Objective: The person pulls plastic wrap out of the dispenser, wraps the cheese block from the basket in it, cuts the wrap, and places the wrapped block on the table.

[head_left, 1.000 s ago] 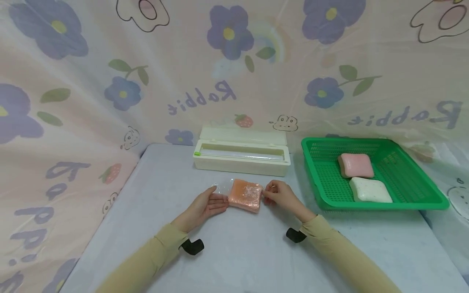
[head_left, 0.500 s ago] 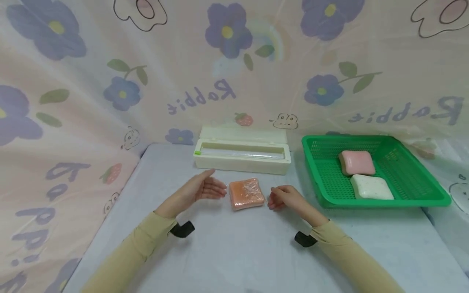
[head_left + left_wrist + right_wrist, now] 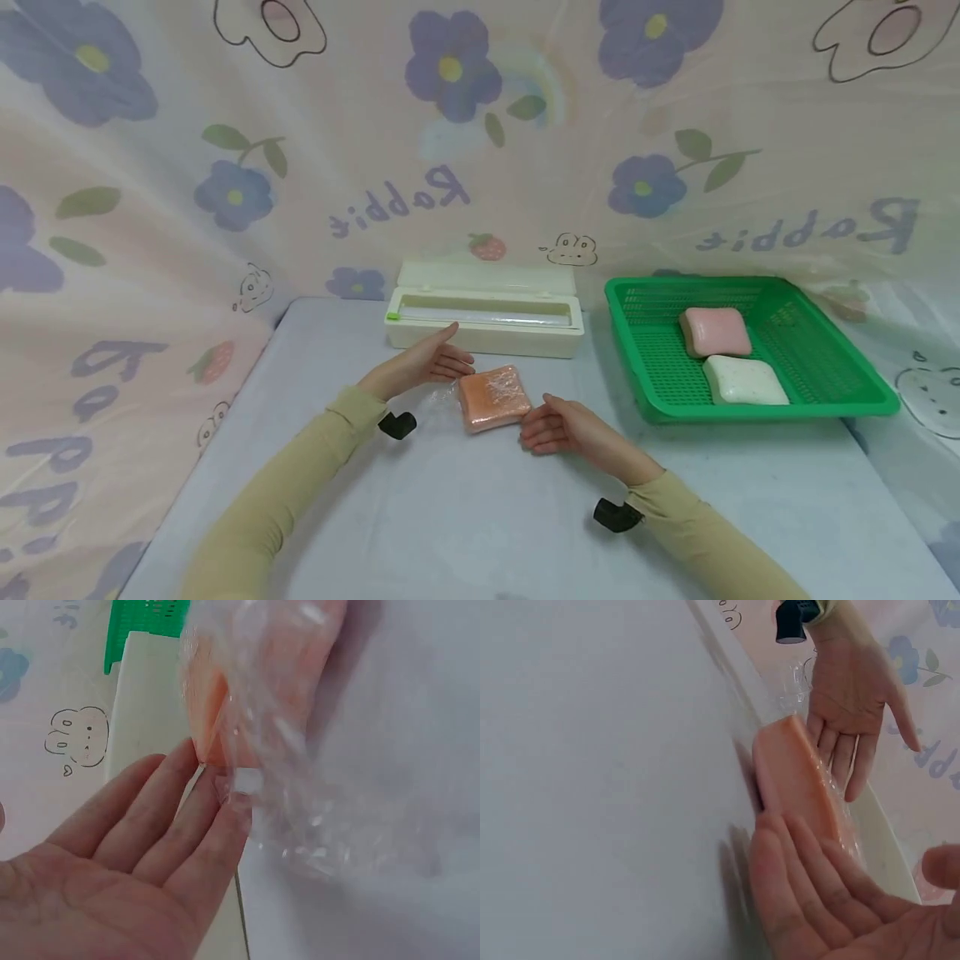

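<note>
Step in hand, as I read it: wrapping the orange sponge block in clear cling film. The block lies flat on the grey table, mid-table, just in front of the film dispenser. Film already covers its top, and a loose, crinkled flap trails off its left side onto the table.

Nearest me, the right hand lies low at the block's near right corner, palm turned inward, fingers straight and close together, holding nothing. The right wrist view shows the fingertips at the block's edge; touching or just short of it, I cannot tell.

Beyond the block, the left hand is held edge-on at the far left corner, fingers extended and relaxed, thumb raised. In the left wrist view its fingertips meet the film at the block's corner. No pinch on the flap.

Both forearms, in tan sleeves, angle inward, so the hands bracket the block on a diagonal.

Judgement: the next move calls for taking up the loose flap on the left and folding it snug against the block, with the other hand steadying.

Farther back: the cream film dispenser, lid open. To its right, well apart from the hands, a green basket holding a pink block and a white block.
</note>
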Demonstrator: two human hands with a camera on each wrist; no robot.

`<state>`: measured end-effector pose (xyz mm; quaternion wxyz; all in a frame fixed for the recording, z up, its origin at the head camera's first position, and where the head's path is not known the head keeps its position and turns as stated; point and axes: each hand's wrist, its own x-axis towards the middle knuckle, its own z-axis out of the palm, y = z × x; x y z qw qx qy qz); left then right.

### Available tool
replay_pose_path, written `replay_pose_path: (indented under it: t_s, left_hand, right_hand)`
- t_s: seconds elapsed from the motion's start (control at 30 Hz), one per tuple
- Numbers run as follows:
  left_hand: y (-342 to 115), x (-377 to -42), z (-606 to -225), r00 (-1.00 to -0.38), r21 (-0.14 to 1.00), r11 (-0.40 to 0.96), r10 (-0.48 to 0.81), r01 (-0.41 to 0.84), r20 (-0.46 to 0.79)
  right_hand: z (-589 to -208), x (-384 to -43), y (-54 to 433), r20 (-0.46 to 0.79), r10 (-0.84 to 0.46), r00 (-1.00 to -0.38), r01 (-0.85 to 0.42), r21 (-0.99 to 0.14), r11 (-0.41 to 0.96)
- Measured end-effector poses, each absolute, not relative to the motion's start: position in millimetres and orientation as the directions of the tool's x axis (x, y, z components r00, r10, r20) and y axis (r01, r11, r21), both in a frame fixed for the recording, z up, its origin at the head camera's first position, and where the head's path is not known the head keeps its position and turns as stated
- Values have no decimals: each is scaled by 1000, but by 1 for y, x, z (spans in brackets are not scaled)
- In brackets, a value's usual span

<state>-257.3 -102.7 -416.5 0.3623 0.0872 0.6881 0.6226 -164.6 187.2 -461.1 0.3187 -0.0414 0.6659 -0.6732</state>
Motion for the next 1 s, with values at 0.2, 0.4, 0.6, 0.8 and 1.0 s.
replay_pose_path:
  t_s: [0.2, 0.4, 0.6, 0.8, 1.0]
  left_hand:
    - [-111, -242, -426, -723, 897, 109, 554, -429, -413]
    - [-115, -213, -439, -713, 839, -92, 582, -537, -392]
    - [-114, -194, -449, -723, 806, -179, 579, -564, -377]
    - [-112, -202, -453, -773, 830, -128, 461, -543, -435]
    - [-106, -218, -456, -782, 831, -74, 394, -551, -483]
  right_hand:
    - [-458, -181, 187, -352, -411, -841, 367, -929, 44]
    - [-462, -201, 187, -337, -387, -858, 346, -937, 49]
    - [-463, -211, 185, -302, -390, -870, 293, -952, 83]
    - [-455, -194, 193, 59, -485, -873, -246, -910, 333]
    - [-443, -168, 194, 171, -735, -656, -703, -491, 514]
